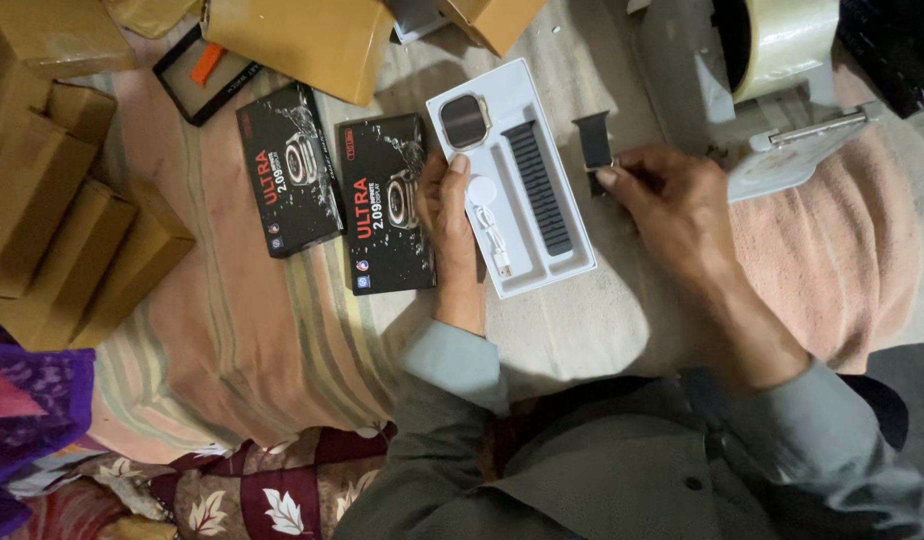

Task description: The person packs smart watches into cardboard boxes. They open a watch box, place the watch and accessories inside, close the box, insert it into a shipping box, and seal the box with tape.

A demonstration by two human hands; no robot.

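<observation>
A white plastic tray [572, 250] lies on the cloth in front of me. It holds a square watch body [465, 121], a long black strap [539, 187], and a white round charger with its cable [489, 215]. My left hand [449, 215] grips the tray's left edge, thumb resting on its rim. My right hand [672, 205] pinches a short black strap piece [593, 140] just right of the tray's top corner.
Two black printed watch boxes [288, 168] [385, 203] lie left of the tray. Brown cardboard boxes [67, 230] are stacked at far left and along the top [302, 40]. A tape dispenser with a clear roll [772, 60] stands at upper right. An open black box lid [197, 75] lies upper left.
</observation>
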